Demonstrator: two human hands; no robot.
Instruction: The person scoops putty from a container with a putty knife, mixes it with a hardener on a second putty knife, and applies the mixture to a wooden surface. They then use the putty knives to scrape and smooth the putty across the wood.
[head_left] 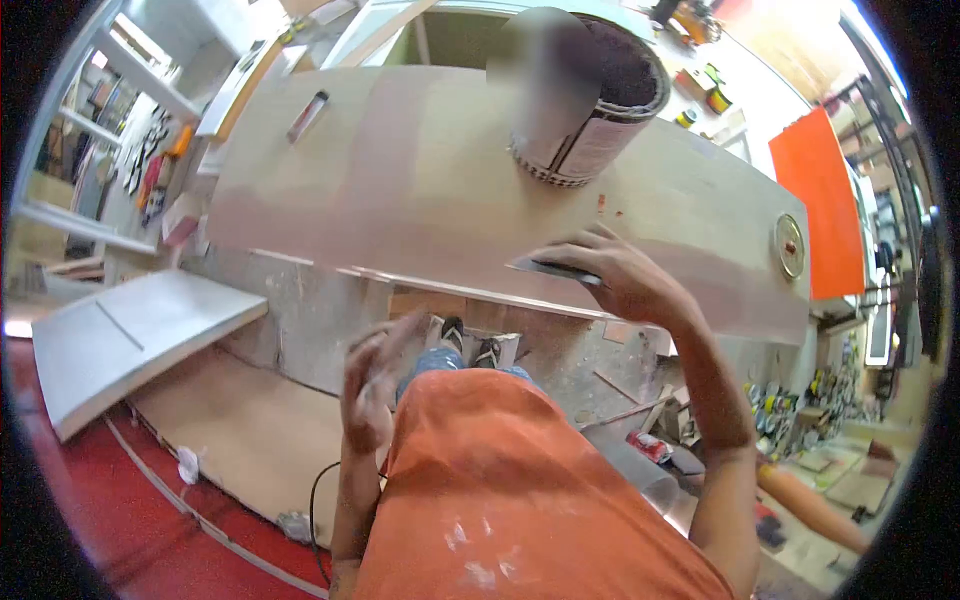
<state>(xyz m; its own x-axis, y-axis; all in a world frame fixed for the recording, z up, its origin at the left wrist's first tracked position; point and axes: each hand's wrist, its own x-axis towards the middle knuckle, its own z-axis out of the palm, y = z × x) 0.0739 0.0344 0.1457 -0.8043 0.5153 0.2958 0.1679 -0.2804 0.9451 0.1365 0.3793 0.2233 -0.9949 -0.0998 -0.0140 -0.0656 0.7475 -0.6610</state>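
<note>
In the head view, my right hand [640,283] is over the front edge of a pale board [440,170], closed on a thin, dark flat scraper [565,270] whose light tip points left. My left hand [368,385] is raised beside my orange shirt, in front of the board's near edge. It is smeared by motion, and I cannot tell whether it grips anything. A large tin [600,145] with a dark inside stands on the board, beyond my right hand. Small reddish specks lie between them. Wide pinkish bands run across the board's surface.
A round lid [789,247] lies at the board's right end, a small tube [307,116] at its far left. Left stands a white panel [140,340] above brown sheeting [250,430]. An orange panel [818,205] is at right. Scraps litter the floor; another person's arm [815,508] shows lower right.
</note>
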